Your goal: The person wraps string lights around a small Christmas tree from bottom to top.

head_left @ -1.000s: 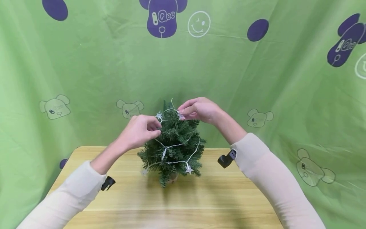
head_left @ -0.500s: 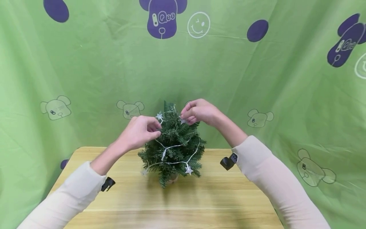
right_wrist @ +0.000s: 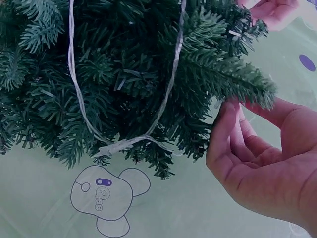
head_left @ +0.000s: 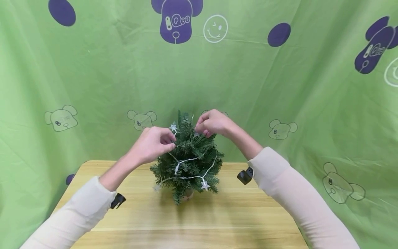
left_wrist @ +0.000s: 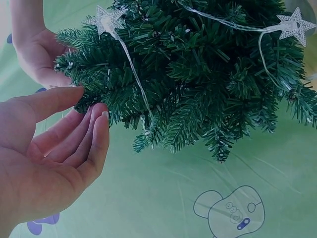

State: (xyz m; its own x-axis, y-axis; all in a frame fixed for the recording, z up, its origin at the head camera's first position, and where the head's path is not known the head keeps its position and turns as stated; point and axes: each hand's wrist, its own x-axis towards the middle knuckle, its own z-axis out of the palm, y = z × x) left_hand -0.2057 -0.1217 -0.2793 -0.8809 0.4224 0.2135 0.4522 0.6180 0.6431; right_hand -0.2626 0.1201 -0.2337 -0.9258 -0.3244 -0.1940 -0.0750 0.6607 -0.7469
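Note:
A small artificial Christmas tree [head_left: 186,152] stands upright, draped with a string of star lights on clear wire. At its upper left, my left hand [head_left: 153,143] has curled fingers and thumb meeting at a branch tip [left_wrist: 81,106]. A clear star [head_left: 173,127] sits just above those fingers. On the other side, near the top, my right hand [head_left: 214,122] pinches a star light, mostly hidden by the fingertips and needles. In the right wrist view its fingers [right_wrist: 227,119] reach in under a branch. A lower star [head_left: 204,184] hangs at the front.
The tree stands on a wooden table [head_left: 136,214]. Behind and around it hangs a green printed curtain [head_left: 242,79]. Light wire [right_wrist: 171,84] loops across the needles, with another star [left_wrist: 296,26] on it. Dark wrist straps [head_left: 245,175] stick out below the sleeves.
My right hand has moved slightly down and inward, bringing the star light from above the needles into the upper right branches. The left hand has stayed in place.

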